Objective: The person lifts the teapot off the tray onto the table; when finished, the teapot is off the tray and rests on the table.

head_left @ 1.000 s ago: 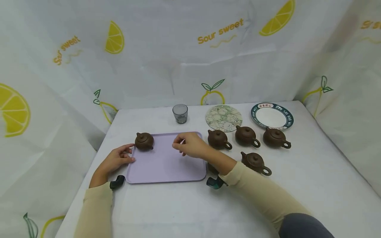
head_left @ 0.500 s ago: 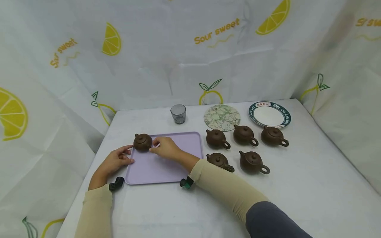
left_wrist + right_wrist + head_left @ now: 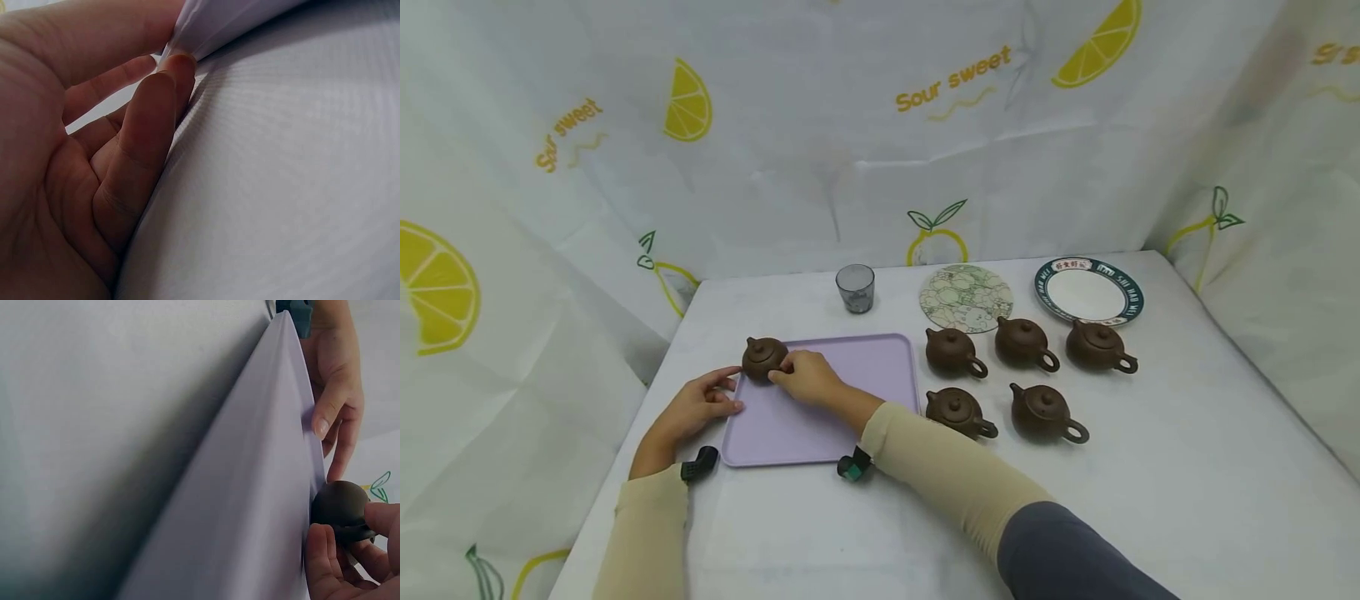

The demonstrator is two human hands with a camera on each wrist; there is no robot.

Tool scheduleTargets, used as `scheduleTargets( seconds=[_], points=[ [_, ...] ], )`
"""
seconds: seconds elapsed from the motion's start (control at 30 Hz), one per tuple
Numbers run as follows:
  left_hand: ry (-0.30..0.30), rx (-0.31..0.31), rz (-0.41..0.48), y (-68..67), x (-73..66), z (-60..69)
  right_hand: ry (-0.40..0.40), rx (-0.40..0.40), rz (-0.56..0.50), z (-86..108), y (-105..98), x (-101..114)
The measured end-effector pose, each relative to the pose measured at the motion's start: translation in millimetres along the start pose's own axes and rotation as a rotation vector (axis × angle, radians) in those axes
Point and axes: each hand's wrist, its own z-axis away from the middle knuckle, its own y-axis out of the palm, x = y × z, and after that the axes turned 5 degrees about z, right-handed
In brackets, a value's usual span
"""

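A small brown teapot (image 3: 763, 358) stands at the upper left corner of the lilac tray (image 3: 850, 421). My right hand (image 3: 808, 379) pinches the teapot's handle between thumb and fingers; the right wrist view shows the dark teapot (image 3: 340, 503) beside that hand (image 3: 340, 565). At the tray's left edge, my left hand (image 3: 696, 406) holds the rim, its thumb on the edge. Up close in the left wrist view, curled fingers (image 3: 140, 144) meet the tray's rim (image 3: 215, 28). The handle is mostly hidden by the right hand in the head view.
Several more brown teapots (image 3: 952, 353) stand right of the tray in two rows. Behind are a grey glass (image 3: 856, 288), a round patterned mat (image 3: 966, 297) and a green-rimmed plate (image 3: 1088, 291). A printed cloth (image 3: 820, 167) backs the white table (image 3: 790, 533).
My right hand has moved left across the tray and taken hold of the teapot's handle. The left hand has stayed at the tray's edge.
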Motion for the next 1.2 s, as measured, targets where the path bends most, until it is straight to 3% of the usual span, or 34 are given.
scheduleTargets(
  seconds=[0.23,0.6,0.9,1.2],
  points=[
    [-0.005,-0.005,-0.008,0.6,-1.5,0.3,0.030,-0.061,-0.007,4.0,1,3],
    [-0.004,0.005,0.002,-0.2,-1.2,-0.1,0.069,-0.096,-0.159,10.6,-7,0],
    [0.006,0.000,0.004,-3.6,-2.6,0.7,0.077,-0.078,-0.265,24.3,-29,3],
    [0.003,-0.001,0.022,-1.1,0.3,-0.7,0.087,-0.082,-0.342,50.6,-61,5]
  ],
)
